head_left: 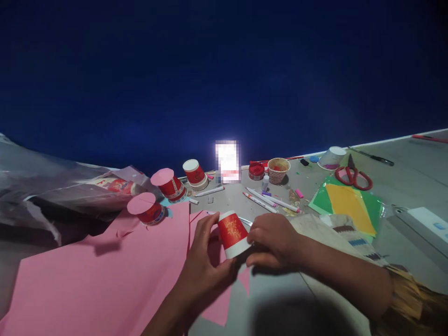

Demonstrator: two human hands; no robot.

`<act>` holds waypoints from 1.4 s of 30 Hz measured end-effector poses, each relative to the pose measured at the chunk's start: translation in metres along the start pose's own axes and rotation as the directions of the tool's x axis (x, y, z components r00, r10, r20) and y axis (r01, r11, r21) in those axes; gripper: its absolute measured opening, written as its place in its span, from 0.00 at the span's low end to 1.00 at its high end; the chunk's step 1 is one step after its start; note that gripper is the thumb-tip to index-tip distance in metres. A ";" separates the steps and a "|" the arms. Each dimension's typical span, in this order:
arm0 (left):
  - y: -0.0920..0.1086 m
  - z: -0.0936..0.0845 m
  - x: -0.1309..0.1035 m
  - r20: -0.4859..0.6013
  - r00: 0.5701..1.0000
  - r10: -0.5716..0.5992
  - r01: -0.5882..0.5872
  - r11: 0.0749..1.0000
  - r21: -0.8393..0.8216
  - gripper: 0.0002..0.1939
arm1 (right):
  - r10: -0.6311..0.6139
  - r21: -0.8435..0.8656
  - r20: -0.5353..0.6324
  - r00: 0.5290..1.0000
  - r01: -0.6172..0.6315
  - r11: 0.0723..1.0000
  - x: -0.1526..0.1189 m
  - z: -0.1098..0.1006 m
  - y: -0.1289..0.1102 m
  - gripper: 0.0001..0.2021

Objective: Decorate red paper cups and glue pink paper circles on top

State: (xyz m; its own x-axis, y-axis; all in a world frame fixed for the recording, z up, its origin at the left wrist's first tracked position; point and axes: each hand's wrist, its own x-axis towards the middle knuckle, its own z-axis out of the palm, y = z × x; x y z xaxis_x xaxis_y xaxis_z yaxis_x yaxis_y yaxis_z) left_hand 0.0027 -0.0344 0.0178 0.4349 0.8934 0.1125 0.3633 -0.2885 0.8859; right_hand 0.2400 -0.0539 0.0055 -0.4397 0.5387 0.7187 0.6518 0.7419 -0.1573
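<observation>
A red paper cup (232, 231) with gold lettering and white bands is held upside down and slightly tilted, above the front of the table. My left hand (206, 259) wraps its left side, fingers behind and thumb low at the front. From the right, my right hand (273, 240) pinches the cup near its white rim. Large pink paper sheets (115, 275) lie beneath and to the left of my hands. Further left, a red cup (171, 186) and a second red cup (152, 215) stand upside down with pink paper discs on their tops.
Behind stand a red-and-white cup (195, 174), a red tape roll (256, 171) and a patterned paper bowl (279, 171). Several markers (259, 201) lie near a glue stick (265, 183). Red-handled scissors (353, 178) rest on green and yellow paper (350, 207). Plastic wrapping (70, 182) is at left.
</observation>
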 end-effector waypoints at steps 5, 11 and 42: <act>-0.002 -0.004 0.007 -0.175 0.983 0.062 -0.043 0.993 0.113 0.39 | 0.402 -0.195 -0.136 0.906 -0.422 0.885 -0.001 -0.017 0.041 0.21; -0.009 -0.002 0.014 -0.286 0.951 0.118 -0.085 0.988 0.125 0.37 | 0.660 -0.263 -0.186 0.728 -0.684 0.680 -0.002 -0.028 0.068 0.20; -0.028 -0.022 0.023 -0.492 0.869 0.048 -0.111 0.989 -0.099 0.39 | 0.750 -0.521 0.511 0.420 -0.542 0.659 0.028 -0.048 0.043 0.09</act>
State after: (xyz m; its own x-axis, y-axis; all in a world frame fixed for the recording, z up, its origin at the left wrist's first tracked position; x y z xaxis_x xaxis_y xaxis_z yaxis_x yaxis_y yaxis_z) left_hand -0.0158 0.0016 0.0056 -0.0096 0.9323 0.3616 0.2294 -0.3499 0.9083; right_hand 0.2850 -0.0258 0.0514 -0.0123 0.9867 -0.1623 0.9900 -0.0108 -0.1408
